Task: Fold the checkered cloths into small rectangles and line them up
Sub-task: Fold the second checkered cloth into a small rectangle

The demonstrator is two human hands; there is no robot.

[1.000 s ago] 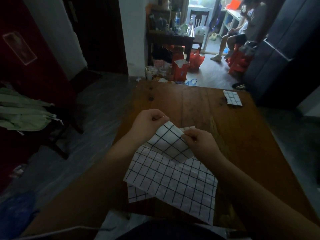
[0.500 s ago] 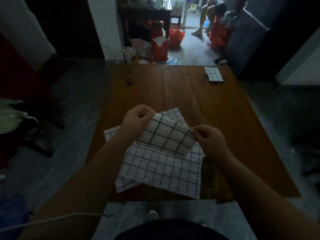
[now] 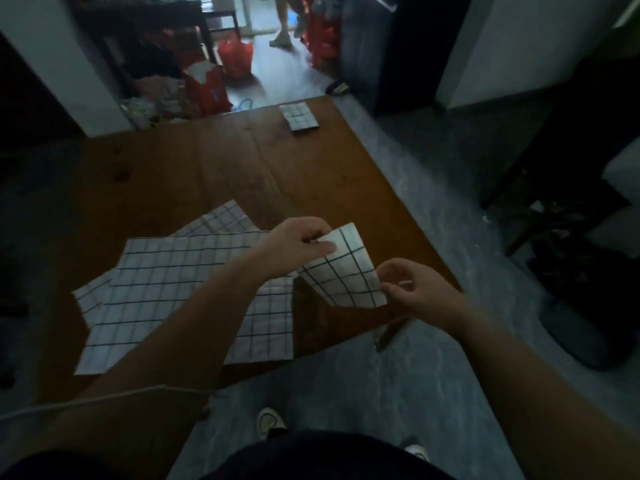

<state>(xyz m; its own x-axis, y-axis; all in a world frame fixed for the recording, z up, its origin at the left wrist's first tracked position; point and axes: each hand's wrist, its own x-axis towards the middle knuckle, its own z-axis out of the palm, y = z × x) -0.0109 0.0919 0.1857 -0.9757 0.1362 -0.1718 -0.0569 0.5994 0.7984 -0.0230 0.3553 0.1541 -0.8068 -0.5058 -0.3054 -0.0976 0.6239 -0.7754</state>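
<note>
My left hand (image 3: 298,242) pinches with curled fingers; my right hand (image 3: 417,291) pinches too, both forearms stretched forward.

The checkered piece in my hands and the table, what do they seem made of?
Checkered piece: likely thin woven fabric, matte; it curves softly between left hand and right hand. Table: looks like brown wood, dull sheen; plank seams and a dark knot show.

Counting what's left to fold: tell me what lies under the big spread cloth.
A second checkered cloth peeks out from under the spread cloth at its far edge and left corner, on the table. Whether more lie beneath is hidden.
</note>
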